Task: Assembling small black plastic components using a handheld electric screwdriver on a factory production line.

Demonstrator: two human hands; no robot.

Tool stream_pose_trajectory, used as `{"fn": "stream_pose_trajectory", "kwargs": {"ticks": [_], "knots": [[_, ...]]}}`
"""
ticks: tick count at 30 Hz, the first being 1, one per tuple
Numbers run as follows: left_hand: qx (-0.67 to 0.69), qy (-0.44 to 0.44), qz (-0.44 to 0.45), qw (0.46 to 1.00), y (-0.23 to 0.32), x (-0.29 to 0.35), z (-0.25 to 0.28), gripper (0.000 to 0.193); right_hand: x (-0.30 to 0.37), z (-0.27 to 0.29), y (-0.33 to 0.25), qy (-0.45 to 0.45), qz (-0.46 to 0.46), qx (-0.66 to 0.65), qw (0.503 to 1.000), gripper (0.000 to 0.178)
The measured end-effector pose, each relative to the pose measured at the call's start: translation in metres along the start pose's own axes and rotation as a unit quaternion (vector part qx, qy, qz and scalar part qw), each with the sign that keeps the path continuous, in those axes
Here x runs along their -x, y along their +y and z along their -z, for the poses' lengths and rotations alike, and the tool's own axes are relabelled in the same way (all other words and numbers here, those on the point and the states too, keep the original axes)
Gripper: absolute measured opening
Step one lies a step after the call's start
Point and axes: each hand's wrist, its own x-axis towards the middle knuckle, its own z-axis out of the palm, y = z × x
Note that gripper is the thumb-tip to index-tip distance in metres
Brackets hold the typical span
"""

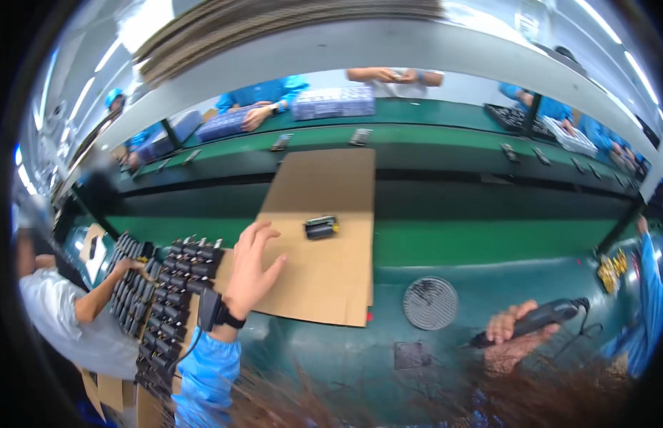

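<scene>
My left hand reaches over the left edge of a flat cardboard sheet, fingers spread and holding nothing. Just beyond its fingertips, on the sheet, lies a small black part with a green strip along its top and a yellow bit at its right end. At lower right my right hand is wrapped round a black corded electric screwdriver, its tip pointing left. Near that tip is a round grey ridged disc on the green bench.
Rows of black parts stand at my left, beside a co-worker's arm. Past the cardboard runs a green conveyor carrying small parts. A shelf crosses overhead. Yellow pieces lie at far right, near another person's blue sleeve.
</scene>
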Motion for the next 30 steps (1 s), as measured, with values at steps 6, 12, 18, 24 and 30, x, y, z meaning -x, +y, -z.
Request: {"fn": "stream_pose_trajectory", "kwargs": {"ticks": [6,12,18,24,30], "knots": [[0.135,-0.226,0.04,0.964,-0.023,-0.07,-0.057,0.032,0.002,-0.006,0.014,0.063,-0.042,-0.018,0.997,0.083],[0.187,-0.095,-0.021,0.978,0.085,-0.012,-0.042,0.053,0.002,-0.007,0.0,0.04,-0.017,0.023,0.999,0.085],[0.157,-0.255,-0.199,0.933,0.191,0.056,-0.046,0.059,0.001,-0.001,0.007,0.047,-0.03,-0.001,0.998,0.086],[0.107,-0.296,-0.19,0.93,0.187,0.074,-0.085,0.059,0.004,0.0,0.009,0.038,-0.034,0.02,0.999,0.087],[0.121,-0.275,-0.199,0.933,0.179,0.087,-0.095,0.06,-0.008,-0.032,0.015,-0.013,0.001,0.107,0.994,0.087]]}}
